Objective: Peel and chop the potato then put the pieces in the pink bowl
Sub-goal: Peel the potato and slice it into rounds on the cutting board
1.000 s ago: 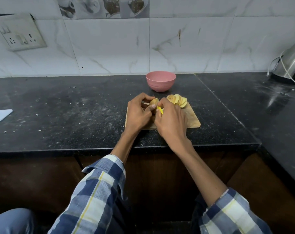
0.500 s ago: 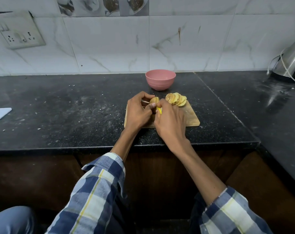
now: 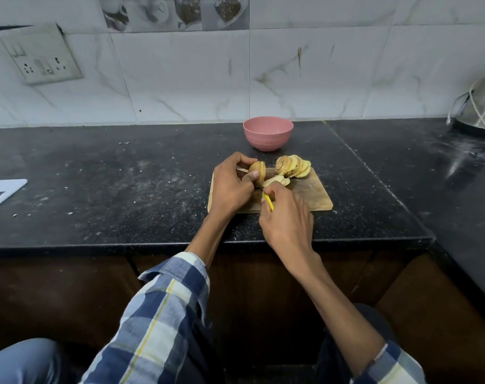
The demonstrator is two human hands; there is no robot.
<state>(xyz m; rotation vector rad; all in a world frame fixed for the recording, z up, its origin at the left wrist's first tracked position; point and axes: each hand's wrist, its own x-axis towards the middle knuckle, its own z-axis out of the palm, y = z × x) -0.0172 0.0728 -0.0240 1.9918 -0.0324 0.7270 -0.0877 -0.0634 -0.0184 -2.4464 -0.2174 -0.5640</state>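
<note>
A wooden cutting board (image 3: 316, 196) lies on the black counter. My left hand (image 3: 230, 187) grips the remaining end of the potato (image 3: 257, 170) at the board's left part. My right hand (image 3: 287, 217) holds a knife with a yellow handle (image 3: 268, 201); its blade is hidden. Two or three fresh slices (image 3: 277, 180) lie just right of the potato end. A fanned pile of several slices (image 3: 292, 166) sits at the board's far edge. The pink bowl (image 3: 267, 133) stands behind the board and looks empty.
A white board (image 3: 1, 192) lies at the counter's left edge. A steel kettle with a cord (image 3: 482, 106) stands at the far right. A switch panel (image 3: 40, 55) is on the tiled wall. The counter's front edge runs below my wrists.
My right hand has drawn back toward me with the knife, uncovering freshly cut slices beside the potato end. My left hand keeps its hold on the potato.
</note>
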